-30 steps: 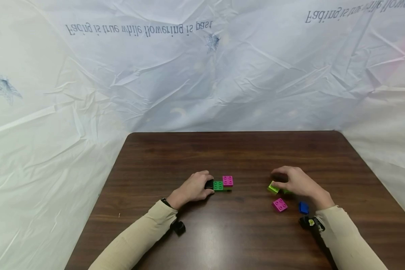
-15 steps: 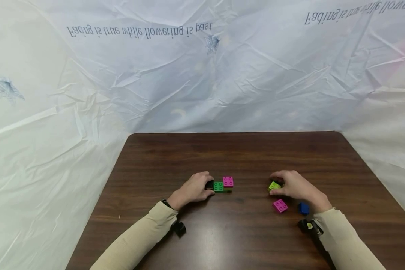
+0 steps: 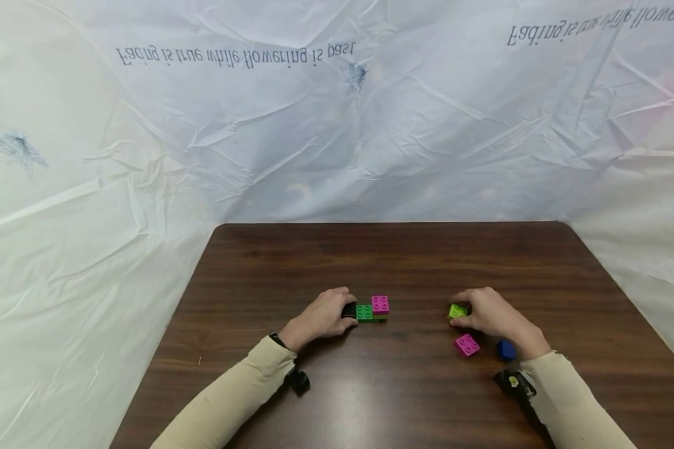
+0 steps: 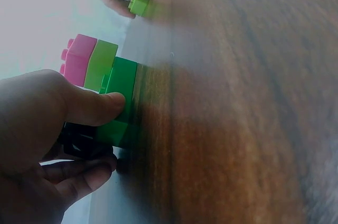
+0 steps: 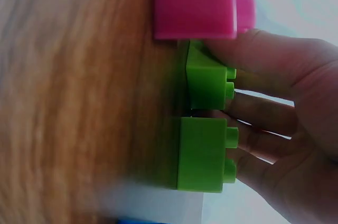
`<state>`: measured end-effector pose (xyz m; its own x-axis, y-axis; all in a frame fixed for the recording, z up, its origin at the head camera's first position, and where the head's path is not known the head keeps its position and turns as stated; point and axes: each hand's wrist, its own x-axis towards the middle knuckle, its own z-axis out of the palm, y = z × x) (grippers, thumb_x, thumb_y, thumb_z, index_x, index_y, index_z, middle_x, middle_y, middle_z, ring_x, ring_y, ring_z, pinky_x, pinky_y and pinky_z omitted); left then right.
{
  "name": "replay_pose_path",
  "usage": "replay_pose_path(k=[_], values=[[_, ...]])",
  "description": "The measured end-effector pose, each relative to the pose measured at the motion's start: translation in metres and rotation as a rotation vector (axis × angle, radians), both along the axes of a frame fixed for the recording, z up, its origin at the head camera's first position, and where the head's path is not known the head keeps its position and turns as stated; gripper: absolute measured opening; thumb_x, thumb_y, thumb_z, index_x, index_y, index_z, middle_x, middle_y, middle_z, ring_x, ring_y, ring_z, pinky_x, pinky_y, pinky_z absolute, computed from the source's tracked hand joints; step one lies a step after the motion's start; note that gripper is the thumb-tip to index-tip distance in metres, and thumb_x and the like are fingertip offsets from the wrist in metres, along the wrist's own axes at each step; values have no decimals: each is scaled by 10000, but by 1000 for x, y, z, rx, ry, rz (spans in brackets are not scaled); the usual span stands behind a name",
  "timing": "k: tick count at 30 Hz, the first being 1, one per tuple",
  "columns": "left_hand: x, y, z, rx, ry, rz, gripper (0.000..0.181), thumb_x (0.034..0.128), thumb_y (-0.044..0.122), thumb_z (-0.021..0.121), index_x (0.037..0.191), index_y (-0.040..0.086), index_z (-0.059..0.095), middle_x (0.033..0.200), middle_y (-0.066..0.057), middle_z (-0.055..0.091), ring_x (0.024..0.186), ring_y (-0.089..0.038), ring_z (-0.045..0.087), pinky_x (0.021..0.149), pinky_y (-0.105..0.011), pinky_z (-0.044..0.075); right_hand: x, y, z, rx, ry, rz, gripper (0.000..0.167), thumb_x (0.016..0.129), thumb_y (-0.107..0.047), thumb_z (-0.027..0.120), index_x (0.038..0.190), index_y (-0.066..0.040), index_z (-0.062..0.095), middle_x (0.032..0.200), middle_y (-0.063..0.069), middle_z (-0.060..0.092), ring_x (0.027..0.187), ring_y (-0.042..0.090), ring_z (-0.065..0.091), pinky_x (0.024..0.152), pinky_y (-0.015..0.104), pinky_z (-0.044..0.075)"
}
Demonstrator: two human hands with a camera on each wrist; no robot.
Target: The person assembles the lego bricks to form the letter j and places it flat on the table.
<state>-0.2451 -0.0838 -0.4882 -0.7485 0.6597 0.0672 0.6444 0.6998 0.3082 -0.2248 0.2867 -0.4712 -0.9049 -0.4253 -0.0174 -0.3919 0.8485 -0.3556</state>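
My left hand point(image 3: 319, 316) grips the left end of a joined toy brick assembly, thumb on the near side. The assembly has a dark green brick point(image 4: 123, 81) at the bottom, a black brick point(image 3: 349, 310) between my fingers, and a lime brick point(image 4: 101, 65) topped by a pink brick point(image 3: 379, 304). My right hand point(image 3: 493, 313) pinches a loose lime-green brick point(image 3: 457, 311) between thumb and fingers, low at the tabletop. Beside it, a second lime-green brick point(image 5: 202, 155) stands under the palm in the right wrist view; in the head view the hand hides it.
A loose pink brick point(image 3: 467, 345) lies just in front of my right hand. Near the right wrist sits a blue brick point(image 3: 506, 350). The brown wooden table point(image 3: 371, 386) meets a wrinkled white sheet point(image 3: 337, 156) at the back and sides.
My right thumb and fingers have closed in on the lime-green brick, which has turned a little straighter. The left hand keeps its hold on the assembly.
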Motion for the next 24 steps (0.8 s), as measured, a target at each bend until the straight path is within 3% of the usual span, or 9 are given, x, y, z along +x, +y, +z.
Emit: replay_pose_path(k=[18,24], values=[[0,-2,-2,-4,11,-8,385,900,317,703,1193,70,664,1003,-28,601,835,-132,567,737,-297,500,-1,-9,2,32,24,53,392,828,-229,783,1150,-23,698,992,76,714,769,122,638,633,305,515],[-1,0,-3,0,26,-12,381,895,314,709,1185,70,667,1000,-29,603,837,-135,570,742,-305,503,-6,-12,4,7,77,75,355,818,-231,793,1111,-44,722,998,80,724,813,164,670,651,321,532]])
